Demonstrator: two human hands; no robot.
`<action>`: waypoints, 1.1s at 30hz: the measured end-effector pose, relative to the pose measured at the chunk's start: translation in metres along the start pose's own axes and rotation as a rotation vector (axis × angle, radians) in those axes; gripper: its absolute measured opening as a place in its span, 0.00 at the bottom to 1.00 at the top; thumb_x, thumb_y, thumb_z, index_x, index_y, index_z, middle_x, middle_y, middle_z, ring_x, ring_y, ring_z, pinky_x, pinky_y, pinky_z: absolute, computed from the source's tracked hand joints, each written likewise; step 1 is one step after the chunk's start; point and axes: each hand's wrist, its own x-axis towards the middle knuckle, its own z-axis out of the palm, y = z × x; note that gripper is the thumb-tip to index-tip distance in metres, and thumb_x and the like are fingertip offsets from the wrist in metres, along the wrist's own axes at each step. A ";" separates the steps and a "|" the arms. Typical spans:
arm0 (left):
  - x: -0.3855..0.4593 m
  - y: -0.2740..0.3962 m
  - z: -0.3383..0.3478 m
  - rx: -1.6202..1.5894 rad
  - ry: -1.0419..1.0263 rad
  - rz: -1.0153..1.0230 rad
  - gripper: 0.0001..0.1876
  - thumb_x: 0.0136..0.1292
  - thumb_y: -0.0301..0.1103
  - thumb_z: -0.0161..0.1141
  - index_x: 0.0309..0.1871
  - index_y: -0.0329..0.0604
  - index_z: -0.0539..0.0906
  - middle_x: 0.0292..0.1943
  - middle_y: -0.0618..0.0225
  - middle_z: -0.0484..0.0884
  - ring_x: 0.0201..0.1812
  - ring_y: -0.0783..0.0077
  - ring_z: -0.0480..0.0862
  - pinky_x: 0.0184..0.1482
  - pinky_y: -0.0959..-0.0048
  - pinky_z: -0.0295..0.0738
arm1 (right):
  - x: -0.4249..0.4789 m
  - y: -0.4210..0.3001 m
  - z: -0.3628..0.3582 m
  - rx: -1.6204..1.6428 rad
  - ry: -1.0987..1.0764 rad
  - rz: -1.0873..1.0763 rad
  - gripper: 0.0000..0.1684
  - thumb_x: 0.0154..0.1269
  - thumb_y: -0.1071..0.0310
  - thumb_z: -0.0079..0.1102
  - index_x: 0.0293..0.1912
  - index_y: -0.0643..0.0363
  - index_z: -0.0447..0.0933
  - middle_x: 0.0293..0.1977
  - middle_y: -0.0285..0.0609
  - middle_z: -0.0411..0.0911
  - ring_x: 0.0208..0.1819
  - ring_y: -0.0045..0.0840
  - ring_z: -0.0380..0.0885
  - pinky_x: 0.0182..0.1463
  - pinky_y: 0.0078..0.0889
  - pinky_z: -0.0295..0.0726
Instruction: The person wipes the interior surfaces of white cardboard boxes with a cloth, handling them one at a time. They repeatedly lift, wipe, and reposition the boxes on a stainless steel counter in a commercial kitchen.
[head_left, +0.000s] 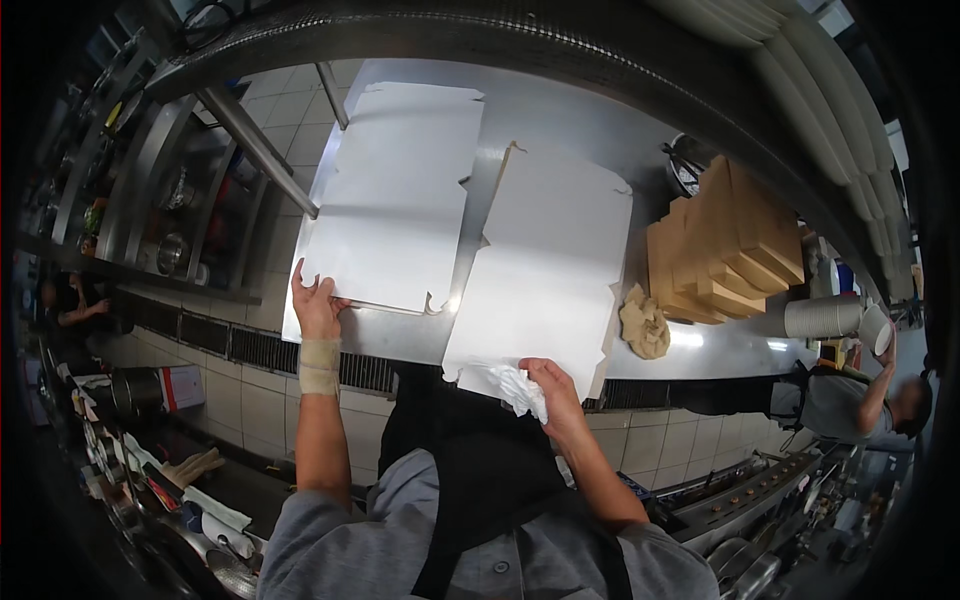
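Two piles of flat white cardboard box blanks lie side by side on a stainless steel table (405, 341). My left hand (317, 304) is at the near left corner of the left cardboard blanks (397, 202), its fingers spread around that corner. Whether it grips the board or only touches it is unclear. A bandage-like wrap (319, 366) circles my left wrist. My right hand (559, 394) is closed on a crumpled white cloth or paper (517, 386), over the near edge of the right cardboard blanks (547, 300). Those sit slightly askew, with brown edges showing beneath.
Folded brown cardboard boxes (727, 247) are stacked at the right, beside a crumpled tan cloth (645, 322). A metal shelf (450, 37) overhangs the table, with a post (259, 154) at left. Farther right, a person (847, 401) holds a white bowl (875, 330) by stacked bowls (821, 317).
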 end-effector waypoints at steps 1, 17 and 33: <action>-0.004 0.003 0.003 0.002 0.014 0.003 0.39 0.74 0.17 0.59 0.86 0.49 0.60 0.53 0.59 0.82 0.38 0.72 0.86 0.32 0.69 0.93 | 0.003 -0.006 0.003 -0.015 -0.028 -0.023 0.15 0.84 0.59 0.64 0.53 0.62 0.85 0.43 0.34 0.83 0.40 0.17 0.81 0.51 0.23 0.82; -0.017 0.010 0.005 0.071 0.030 -0.008 0.40 0.74 0.18 0.57 0.86 0.41 0.56 0.57 0.53 0.83 0.44 0.65 0.89 0.32 0.68 0.93 | 0.255 -0.199 0.182 -1.658 -0.209 -0.358 0.32 0.67 0.73 0.59 0.70 0.46 0.79 0.57 0.50 0.86 0.56 0.44 0.88 0.46 0.47 0.94; -0.016 -0.003 -0.028 0.866 0.110 0.258 0.46 0.66 0.33 0.76 0.83 0.28 0.64 0.64 0.46 0.69 0.59 0.55 0.77 0.61 0.62 0.80 | 0.278 -0.183 0.188 -1.539 -0.208 -0.410 0.29 0.66 0.74 0.61 0.67 0.53 0.81 0.55 0.53 0.88 0.53 0.46 0.89 0.43 0.45 0.93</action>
